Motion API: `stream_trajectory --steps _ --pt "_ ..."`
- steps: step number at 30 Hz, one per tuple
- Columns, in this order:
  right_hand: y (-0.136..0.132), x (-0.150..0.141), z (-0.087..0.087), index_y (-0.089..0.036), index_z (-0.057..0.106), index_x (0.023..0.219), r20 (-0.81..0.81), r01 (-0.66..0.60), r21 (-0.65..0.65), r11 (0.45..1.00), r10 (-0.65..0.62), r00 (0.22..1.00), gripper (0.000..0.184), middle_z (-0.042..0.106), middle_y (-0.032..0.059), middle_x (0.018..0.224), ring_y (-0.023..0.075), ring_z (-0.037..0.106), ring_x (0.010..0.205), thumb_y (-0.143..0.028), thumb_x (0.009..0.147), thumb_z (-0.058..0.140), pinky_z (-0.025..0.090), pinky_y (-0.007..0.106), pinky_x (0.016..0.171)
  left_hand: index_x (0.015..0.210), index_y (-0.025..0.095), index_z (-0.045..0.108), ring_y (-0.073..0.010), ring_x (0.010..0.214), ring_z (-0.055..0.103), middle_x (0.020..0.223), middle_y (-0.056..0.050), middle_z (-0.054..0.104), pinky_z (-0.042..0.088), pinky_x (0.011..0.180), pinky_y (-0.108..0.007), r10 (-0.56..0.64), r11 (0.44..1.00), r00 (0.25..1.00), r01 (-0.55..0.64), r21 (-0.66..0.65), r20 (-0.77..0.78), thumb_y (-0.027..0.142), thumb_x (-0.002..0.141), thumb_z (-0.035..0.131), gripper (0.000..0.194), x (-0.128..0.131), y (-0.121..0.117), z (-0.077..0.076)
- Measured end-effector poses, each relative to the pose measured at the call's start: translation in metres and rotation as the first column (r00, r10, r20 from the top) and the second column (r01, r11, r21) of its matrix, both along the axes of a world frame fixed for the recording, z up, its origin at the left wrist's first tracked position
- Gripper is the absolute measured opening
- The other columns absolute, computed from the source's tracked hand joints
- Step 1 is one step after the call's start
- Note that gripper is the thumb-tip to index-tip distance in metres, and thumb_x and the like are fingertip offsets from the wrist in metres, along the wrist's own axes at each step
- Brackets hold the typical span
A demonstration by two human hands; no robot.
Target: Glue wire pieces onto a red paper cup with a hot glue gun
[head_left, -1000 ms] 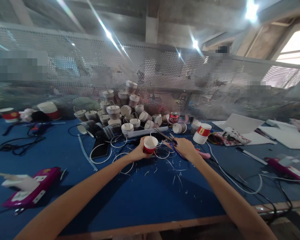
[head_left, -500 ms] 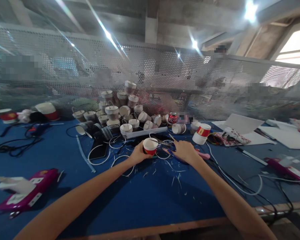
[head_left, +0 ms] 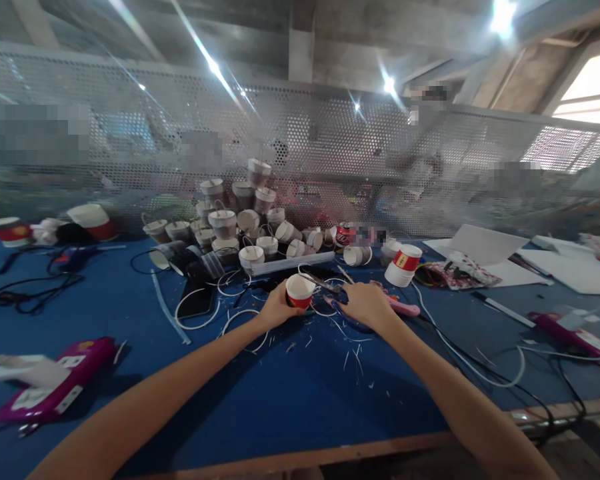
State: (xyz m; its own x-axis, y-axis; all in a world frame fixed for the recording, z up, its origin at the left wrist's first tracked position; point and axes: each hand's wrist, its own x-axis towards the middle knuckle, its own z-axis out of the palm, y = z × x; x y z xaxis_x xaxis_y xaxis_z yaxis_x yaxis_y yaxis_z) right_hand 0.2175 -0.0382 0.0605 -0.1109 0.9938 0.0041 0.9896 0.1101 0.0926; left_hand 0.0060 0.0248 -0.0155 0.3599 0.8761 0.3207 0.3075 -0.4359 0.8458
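The paper cup (head_left: 299, 297) stands over the middle of the desk (head_left: 290, 413), well in from the front edge; the person's left hand (head_left: 277, 308) pinches its left side, thumb nearest the viewer and the far fingers hidden, probably to steady it; its mouth faces up, which seems to leave the rim reachable; the right hand (head_left: 368, 304) curls around the scissors (head_left: 331, 288), blades towards that rim, though contact cannot be told; how its fingers sit in the handles is unclear; the grey cups (head_left: 223, 223) are heaped towards the back edge, perhaps to spare working room.
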Motion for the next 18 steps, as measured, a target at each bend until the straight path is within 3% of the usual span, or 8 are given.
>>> stream_trajectory --steps 6,18 --pt "0.0015 0.0007 -0.003 -0.014 0.062 0.097 -0.001 -0.013 0.005 1.0 0.013 1.0 0.058 0.068 0.0155 0.087 0.0294 0.065 0.08 -0.06 0.083 0.028 0.047 0.035 0.064 0.114 0.017 0.051 -0.0266 0.105 0.053 0.111 -0.008 0.06 0.037 0.095 -0.045 0.016 1.0 1.0 -0.016 0.005 -0.014 0.019 0.047 0.076 0.071 0.0002 -0.0002 0.0009" --pt "0.0068 0.0068 0.001 -0.011 0.058 0.107 0.021 0.016 0.001 1.0 -0.017 1.0 0.067 0.066 0.0187 0.097 0.0303 0.062 0.091 -0.064 0.082 0.025 0.046 0.037 0.074 0.114 0.013 0.048 -0.0238 0.103 0.055 0.11 -0.009 0.061 0.039 0.095 -0.042 0.034 0.999 0.997 -0.034 -0.003 -0.065 0.017 0.05 0.075 0.07 0.0015 -0.002 0.002"
